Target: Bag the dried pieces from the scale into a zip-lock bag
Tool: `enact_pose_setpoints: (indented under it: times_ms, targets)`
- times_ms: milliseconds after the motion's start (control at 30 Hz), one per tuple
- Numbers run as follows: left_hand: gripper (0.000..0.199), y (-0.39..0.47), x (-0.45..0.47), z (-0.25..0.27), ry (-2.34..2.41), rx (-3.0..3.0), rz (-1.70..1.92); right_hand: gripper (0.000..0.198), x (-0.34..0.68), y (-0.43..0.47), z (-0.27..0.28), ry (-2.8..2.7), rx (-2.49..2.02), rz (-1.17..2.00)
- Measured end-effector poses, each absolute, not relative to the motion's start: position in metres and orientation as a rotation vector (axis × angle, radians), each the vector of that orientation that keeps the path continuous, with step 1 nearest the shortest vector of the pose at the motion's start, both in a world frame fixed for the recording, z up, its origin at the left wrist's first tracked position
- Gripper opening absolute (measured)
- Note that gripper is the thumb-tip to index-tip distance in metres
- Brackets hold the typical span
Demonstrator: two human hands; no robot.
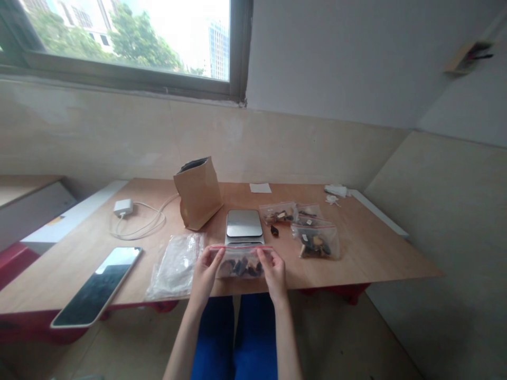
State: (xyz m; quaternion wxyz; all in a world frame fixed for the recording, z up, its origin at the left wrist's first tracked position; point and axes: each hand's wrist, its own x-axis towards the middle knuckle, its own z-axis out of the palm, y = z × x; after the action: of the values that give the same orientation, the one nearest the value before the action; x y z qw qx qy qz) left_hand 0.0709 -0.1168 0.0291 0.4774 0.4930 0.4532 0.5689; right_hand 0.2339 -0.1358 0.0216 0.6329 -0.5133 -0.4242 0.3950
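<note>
Between my hands is a clear zip bag (pixel 240 268) with a red seal line and dark and tan dried pieces inside. My left hand (pixel 206 269) pinches its top left corner, thumb on the near side. On the top right part of the seal, my right hand (pixel 273 269) pinches in the same way. Just behind the bag stands a small kitchen scale (pixel 244 224) with a silver plate, its front partly hidden by the bag. One loose dark piece (pixel 274 231) lies to the right of the scale.
Filled zip bags (pixel 317 244) lie to the right. Left of the scale are a standing brown paper pouch (pixel 199 194), flat clear bags (pixel 178 266), a phone (pixel 99 285) over the table's front edge, and a white charger (pixel 123 207) with its cable. A white paper (pixel 260 188) lies near the wall.
</note>
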Motion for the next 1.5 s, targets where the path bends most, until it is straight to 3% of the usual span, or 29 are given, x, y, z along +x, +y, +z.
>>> enact_pose_setpoints:
  times_ms: [367,833,1500]
  targets:
    - [0.028,-0.116,0.072,0.022,1.277,1.268,1.476,0.026,0.232,-0.136,0.023,-0.96,-1.2,0.798]
    - [0.032,-0.124,0.066,0.039,1.033,1.259,1.186,0.031,0.24,-0.141,0.017,-1.017,-0.986,1.173]
    - [0.024,-0.123,0.071,0.032,1.087,1.219,1.334,0.014,0.234,-0.137,0.016,-1.033,-1.09,0.933]
